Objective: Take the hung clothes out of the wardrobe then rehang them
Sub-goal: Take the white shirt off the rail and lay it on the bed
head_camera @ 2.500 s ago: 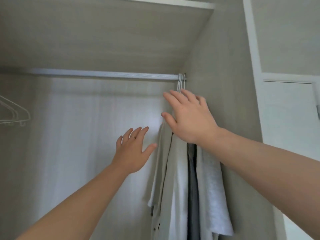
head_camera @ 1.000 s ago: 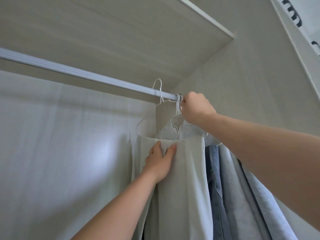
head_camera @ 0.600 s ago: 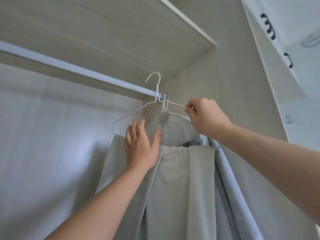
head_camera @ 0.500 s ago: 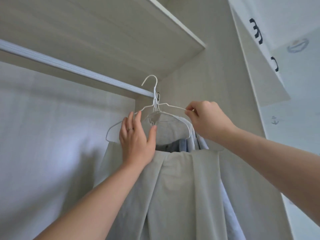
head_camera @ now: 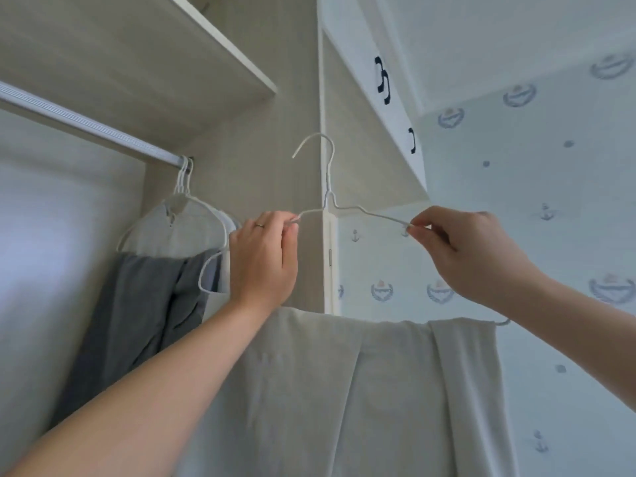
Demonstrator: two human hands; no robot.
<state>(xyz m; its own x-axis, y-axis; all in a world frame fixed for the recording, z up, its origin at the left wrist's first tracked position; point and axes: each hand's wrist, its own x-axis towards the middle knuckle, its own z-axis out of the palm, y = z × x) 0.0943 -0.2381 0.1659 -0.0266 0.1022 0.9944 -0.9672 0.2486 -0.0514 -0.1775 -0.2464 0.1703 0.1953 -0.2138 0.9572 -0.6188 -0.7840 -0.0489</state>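
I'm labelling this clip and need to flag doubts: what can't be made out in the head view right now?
All in the head view:
1. Bottom bar of the hanger: mostly hidden under the draped pale cloth.
2. Lower part of the pale cloth: cut off by the bottom edge, so its type is unclear.
3. The hooks on the rail: bunched and small, count unclear.
4. The grey garment: partly behind the left hand, blurred.

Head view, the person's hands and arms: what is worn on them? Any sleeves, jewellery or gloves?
The left forearm and the right forearm are bare to the frame's edge; no sleeve is visible. The left hand wears a thin metal ring on one finger. The right hand shows no ring. Neither hand has a glove or a watch.
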